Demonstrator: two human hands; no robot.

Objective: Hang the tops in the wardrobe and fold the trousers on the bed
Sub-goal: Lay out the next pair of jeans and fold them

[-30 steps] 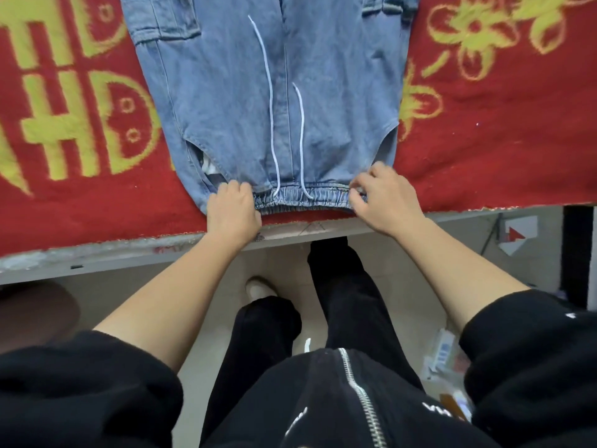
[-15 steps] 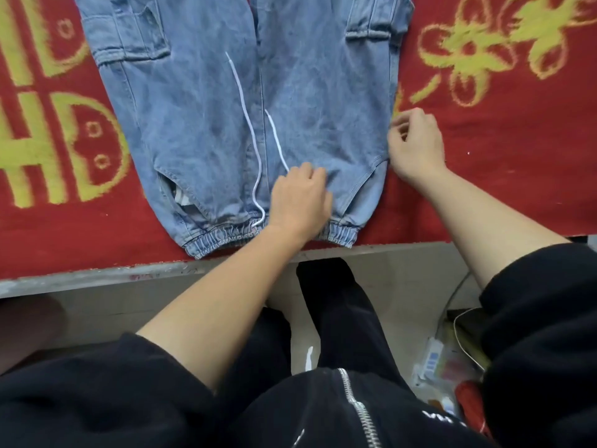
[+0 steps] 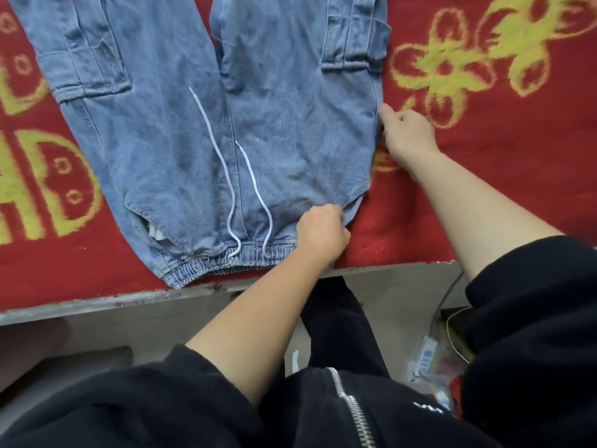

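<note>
Light blue denim trousers (image 3: 181, 130) lie flat on the red bed cover (image 3: 500, 195), the elastic waistband with its white drawstring nearest me at the bed edge. My left hand (image 3: 321, 232) sits on the right end of the waistband, by the right pocket opening, fingers curled into the denim. My right hand (image 3: 408, 134) is at the trousers' right side seam, fingers curled and pinching the fabric's edge below the cargo pocket.
The bed's grey edge (image 3: 97, 305) runs across below the trousers. Yellow patterns mark the red cover on both sides. On the floor at the lower right lies a heap of packets and small items (image 3: 433, 360). My own dark-trousered legs stand against the bed.
My left hand slid right along the waistband to its right end. My right hand stayed at the right side seam. The view shifted, so the trousers sit lower and further right.
</note>
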